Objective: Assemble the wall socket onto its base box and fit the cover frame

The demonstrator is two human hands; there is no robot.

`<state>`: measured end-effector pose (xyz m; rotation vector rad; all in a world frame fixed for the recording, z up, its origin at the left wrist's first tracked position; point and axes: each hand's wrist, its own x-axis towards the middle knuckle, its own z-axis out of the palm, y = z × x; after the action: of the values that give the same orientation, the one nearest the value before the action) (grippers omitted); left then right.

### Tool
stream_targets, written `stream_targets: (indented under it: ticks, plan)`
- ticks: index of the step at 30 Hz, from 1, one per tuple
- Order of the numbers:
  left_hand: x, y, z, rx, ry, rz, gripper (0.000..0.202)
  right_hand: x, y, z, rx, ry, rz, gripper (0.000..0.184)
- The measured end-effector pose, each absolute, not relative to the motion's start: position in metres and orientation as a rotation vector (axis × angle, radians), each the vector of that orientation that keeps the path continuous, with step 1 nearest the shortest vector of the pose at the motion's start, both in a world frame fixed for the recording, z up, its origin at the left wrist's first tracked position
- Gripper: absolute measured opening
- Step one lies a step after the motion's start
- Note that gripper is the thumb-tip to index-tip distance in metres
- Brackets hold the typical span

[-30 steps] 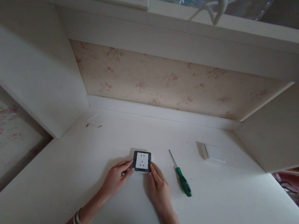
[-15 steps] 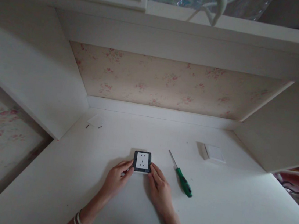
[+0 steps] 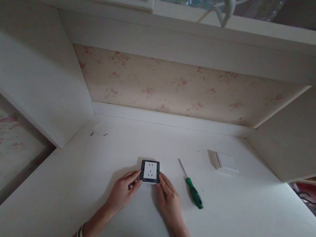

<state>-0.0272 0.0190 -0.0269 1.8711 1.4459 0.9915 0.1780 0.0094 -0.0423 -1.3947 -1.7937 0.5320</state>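
A wall socket point(image 3: 149, 171), white face in a dark frame, lies flat on the white desk point(image 3: 137, 225). My left hand point(image 3: 122, 193) has its fingertips at the socket's near left corner. My right hand point(image 3: 167, 203) has its fingertips at the near right corner. Between them both hands pinch the socket, fingers bent and close together. A silver bangle sits on my left wrist.
A green-handled screwdriver point(image 3: 191, 185) lies just right of my right hand, its tip pointing away. A white cover plate point(image 3: 226, 162) rests further back right. A small white piece point(image 3: 101, 128) with tiny screws beside it lies at the back left. Cabinet walls enclose the desk on both sides.
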Motion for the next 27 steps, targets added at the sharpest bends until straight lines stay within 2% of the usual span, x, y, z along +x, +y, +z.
stream_targets:
  ticks: [27]
  plan:
    - [-0.028, 0.018, -0.039, 2.046, 1.476, 1.023, 0.032, 0.18, 0.009, -0.04, -1.359, -1.76, 0.607, 0.035]
